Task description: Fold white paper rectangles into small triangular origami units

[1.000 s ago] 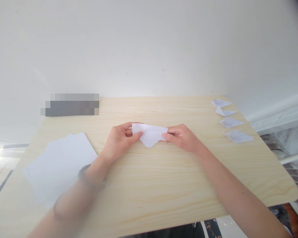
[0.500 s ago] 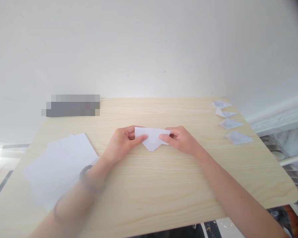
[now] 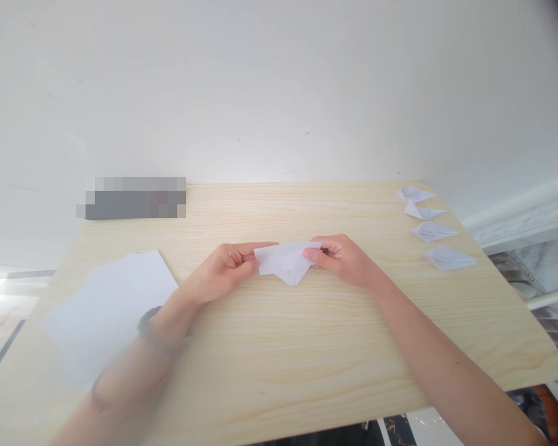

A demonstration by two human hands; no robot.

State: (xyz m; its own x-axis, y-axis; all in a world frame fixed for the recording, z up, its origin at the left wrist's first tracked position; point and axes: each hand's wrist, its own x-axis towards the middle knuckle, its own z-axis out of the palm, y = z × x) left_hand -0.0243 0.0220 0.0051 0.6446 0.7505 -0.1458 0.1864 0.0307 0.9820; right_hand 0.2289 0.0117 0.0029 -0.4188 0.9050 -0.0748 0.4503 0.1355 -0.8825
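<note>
A folded white paper piece (image 3: 286,262) with a point facing me sits at the middle of the light wooden table (image 3: 279,347). My left hand (image 3: 221,272) pinches its left edge with thumb and fingers closed. My right hand (image 3: 341,259) pinches its right edge the same way. The paper is just above or resting on the tabletop; I cannot tell which.
A stack of plain white sheets (image 3: 109,313) lies at the left, partly under my left forearm. Several folded paper shapes (image 3: 430,230) lie in a row along the right edge. A blurred dark object (image 3: 134,198) sits at the back left. A white wall rises behind.
The paper has been turned flatter and folded narrower between my hands. My left hand slid slightly down and left along the edge; my right hand stayed at the right edge.
</note>
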